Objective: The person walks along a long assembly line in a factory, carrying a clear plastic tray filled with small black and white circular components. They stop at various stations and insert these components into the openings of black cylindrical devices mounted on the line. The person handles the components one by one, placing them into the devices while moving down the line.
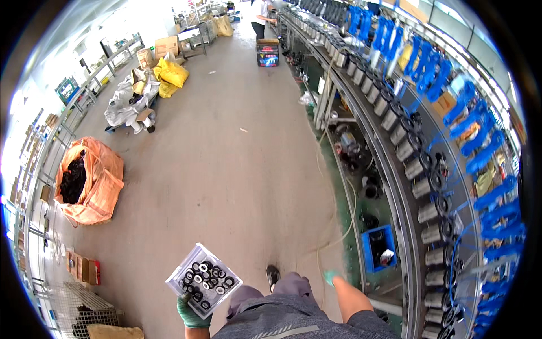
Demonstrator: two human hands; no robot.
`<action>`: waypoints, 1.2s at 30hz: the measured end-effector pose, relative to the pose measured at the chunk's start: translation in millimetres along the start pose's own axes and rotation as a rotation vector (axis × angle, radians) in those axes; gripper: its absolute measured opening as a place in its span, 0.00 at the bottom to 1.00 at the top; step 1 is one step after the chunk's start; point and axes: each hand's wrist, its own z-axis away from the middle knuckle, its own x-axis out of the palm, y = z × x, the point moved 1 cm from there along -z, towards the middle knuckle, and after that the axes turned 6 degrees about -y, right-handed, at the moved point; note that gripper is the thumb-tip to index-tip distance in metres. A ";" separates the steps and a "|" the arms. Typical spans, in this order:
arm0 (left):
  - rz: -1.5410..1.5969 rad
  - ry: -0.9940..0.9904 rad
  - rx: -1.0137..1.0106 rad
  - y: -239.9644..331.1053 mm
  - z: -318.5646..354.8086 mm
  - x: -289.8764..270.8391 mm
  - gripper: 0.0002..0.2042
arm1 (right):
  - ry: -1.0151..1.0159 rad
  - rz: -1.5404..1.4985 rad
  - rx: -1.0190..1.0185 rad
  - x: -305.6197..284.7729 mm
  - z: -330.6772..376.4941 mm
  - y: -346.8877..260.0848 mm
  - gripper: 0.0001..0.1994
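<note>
My left hand (193,313), in a green glove, grips the near edge of a clear plastic bin (234,282). Several small black ring-shaped parts (203,278) lie loose inside, some with white or metallic centres. The bin is held tilted in front of my left leg. On the other side, my right hand (330,276), also gloved in green, hangs low beside my right leg. It is small and smeared there, so its fingers do not show clearly. Nothing can be made out in it.
Along the right runs a long conveyor (395,198) lined with metal cylinders, blue coiled hoses (435,73) above. A blue crate (379,248) sits underneath; a loose hose (353,209) trails onto the floor. Left stand an orange sack (104,192) and yellow bags (171,74). Ahead are a box (267,53) and a person (259,20).
</note>
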 end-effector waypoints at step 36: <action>0.001 0.043 -0.032 326.9 -1447.6 297.2 0.28 | 0.451 -0.798 -0.273 -1402.4 -708.3 -683.6 0.15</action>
